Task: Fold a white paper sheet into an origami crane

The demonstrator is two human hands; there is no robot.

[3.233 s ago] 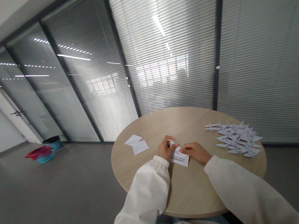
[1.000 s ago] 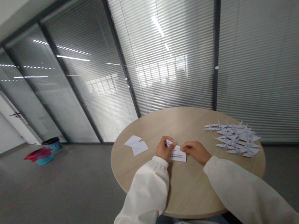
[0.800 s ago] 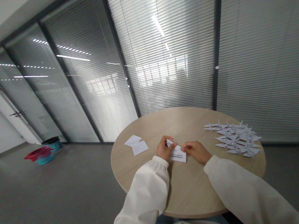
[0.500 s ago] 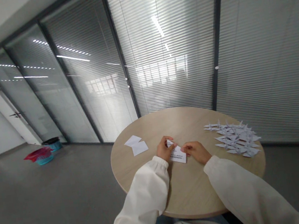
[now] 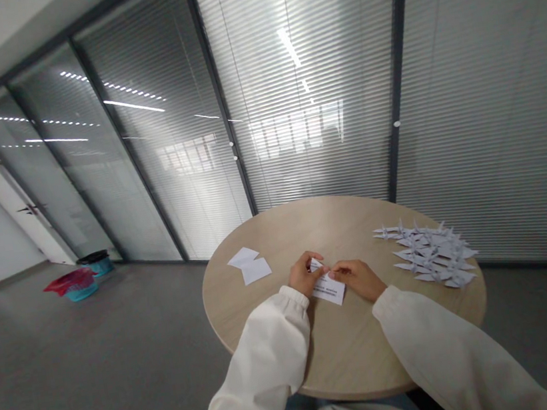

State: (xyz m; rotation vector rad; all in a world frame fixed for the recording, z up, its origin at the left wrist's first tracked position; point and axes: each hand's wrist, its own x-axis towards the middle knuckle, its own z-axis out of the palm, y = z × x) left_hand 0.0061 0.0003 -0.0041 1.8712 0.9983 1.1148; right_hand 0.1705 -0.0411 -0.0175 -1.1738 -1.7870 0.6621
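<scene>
Between my hands is a white sheet of paper [image 5: 330, 291] with printed lines on it, just above or on the round table. My left hand [image 5: 304, 273] pinches its upper left part with thumb and fingers. At its upper right edge, my right hand [image 5: 360, 278] grips the same paper, the fingertips of both hands close together. Some of the paper is hidden behind the fingers. To the left lie white paper pieces [image 5: 256, 271], partly overlapping. On the right sits a cluster of folded white paper cranes [image 5: 433, 251] with pointed tips.
The round wooden table [image 5: 355, 362] stands before a glass partition with blinds [image 5: 318, 159]. On the floor at the left are a blue bin with a red liner [image 5: 75, 285] and another with a black liner [image 5: 97, 263], near a white door [image 5: 14, 192].
The fingertips of both hands have come closer together along the paper's upper edge. The paper has shifted slightly right and towards me. The cranes and loose pieces have not moved.
</scene>
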